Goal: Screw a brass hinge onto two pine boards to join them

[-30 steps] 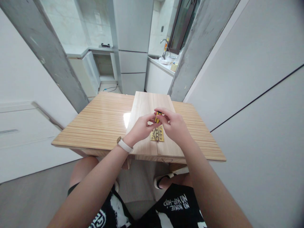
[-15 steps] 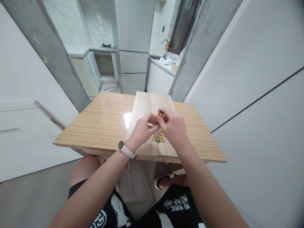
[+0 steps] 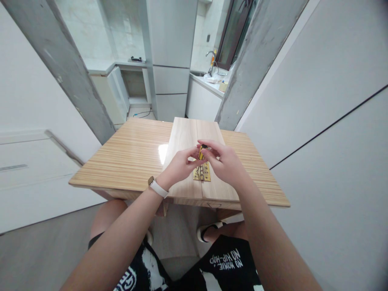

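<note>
Between the fingertips of both hands is a small, stubby yellow-and-black object, partly covered, so its exact kind cannot be made out. My left hand pinches it from the left, a watch on that wrist. From the right, the fingers of my right hand curl over its top and side. Just below the hands lies an opened brass hinge, spanning the seam between two pale wooden boards. Small loose pieces, perhaps screws, appear on the hinge, too small to tell.
The boards rest side by side on a striped wooden table, reaching its front edge. My knees are under that edge. White panels stand close at left and right. Beyond the table are a fridge and a sink counter.
The yellow-and-black object has turned in my fingers, showing a different side. My right hand has shifted slightly right and down, and my left slightly left, uncovering more of the hinge.
</note>
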Demonstrator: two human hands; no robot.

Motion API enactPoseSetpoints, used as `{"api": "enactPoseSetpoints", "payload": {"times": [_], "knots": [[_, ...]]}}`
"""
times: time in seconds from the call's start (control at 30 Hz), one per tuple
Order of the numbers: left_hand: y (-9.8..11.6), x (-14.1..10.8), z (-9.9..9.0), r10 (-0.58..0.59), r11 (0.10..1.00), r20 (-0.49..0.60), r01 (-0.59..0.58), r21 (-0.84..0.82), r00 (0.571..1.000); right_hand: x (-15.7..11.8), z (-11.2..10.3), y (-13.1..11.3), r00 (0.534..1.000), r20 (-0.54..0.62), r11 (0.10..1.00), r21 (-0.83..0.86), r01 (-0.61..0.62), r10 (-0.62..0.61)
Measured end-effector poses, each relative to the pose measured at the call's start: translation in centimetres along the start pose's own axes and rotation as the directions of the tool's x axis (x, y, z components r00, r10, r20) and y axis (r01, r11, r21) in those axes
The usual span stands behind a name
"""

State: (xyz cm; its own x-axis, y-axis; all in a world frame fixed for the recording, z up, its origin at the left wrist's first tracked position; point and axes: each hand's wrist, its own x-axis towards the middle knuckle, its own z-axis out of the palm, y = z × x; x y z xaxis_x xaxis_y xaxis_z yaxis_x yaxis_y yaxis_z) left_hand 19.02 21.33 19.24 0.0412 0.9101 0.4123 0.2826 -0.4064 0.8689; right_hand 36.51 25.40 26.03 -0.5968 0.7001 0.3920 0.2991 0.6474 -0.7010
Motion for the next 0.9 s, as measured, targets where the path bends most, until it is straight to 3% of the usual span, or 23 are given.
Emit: {"api": "enactPoseSetpoints", "payload": {"times": [0.13,0.23,0.43,0.63,0.9], "knots": [[-0.3,0.2,-0.5,0.012,1.0,0.069,-0.011,-0.011,0.998,0.0,-0.1,0.1,0.999,0.03,0.999,-0.007,0.041,-0.04],[-0.1,0.0,-0.7,0.012,1.0,0.095,-0.011,-0.01,0.995,-0.1,0.2,0.0,0.999,-0.017,0.999,-0.036,0.031,-0.031],[0.4,-0.6,0.1,-0.036,0.999,-0.064,0.036,0.006,0.997,-0.5,1.2,-0.1,0.986,-0.162,0.99,-0.143,0.019,-0.042],[0.9,-0.6,1.4,-0.009,0.995,-0.178,0.026,0.094,0.984,-0.7,1.8,0.0,0.975,-0.213,0.975,-0.224,0.007,-0.056],[0.8,-0.4,1.1,0.016,0.997,-0.121,-0.007,0.08,0.993,-0.4,1.7,0.3,0.975,-0.217,0.983,-0.183,0.009,-0.049]]}}
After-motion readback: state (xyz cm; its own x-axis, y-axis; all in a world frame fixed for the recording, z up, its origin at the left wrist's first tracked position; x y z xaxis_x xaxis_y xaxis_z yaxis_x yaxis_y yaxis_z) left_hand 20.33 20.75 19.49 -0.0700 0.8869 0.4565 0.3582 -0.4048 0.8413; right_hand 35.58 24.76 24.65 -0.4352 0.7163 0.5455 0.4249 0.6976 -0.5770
